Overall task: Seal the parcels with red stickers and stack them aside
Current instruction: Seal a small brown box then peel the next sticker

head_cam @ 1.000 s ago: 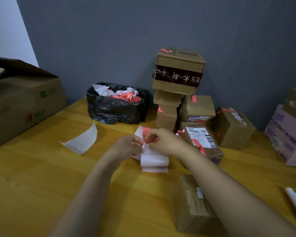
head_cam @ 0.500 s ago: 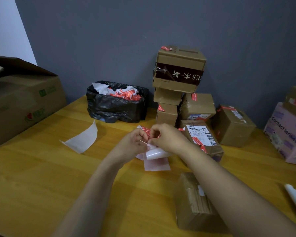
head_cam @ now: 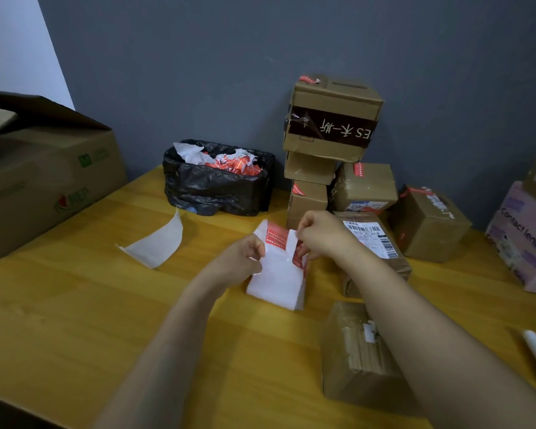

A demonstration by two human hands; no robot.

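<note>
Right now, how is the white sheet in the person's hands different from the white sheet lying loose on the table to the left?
The held sheet carries red stickers along its top; the loose sheet looks bare. The held sheet is gripped by the left hand while the right hand pinches a red sticker; the loose sheet lies untouched, one end curling up. Both are white paper.

Left hand [head_cam: 241, 261] holds sticker sheet [head_cam: 277, 281] while right hand [head_cam: 322, 234] pinches red sticker [head_cam: 298, 254].
</note>
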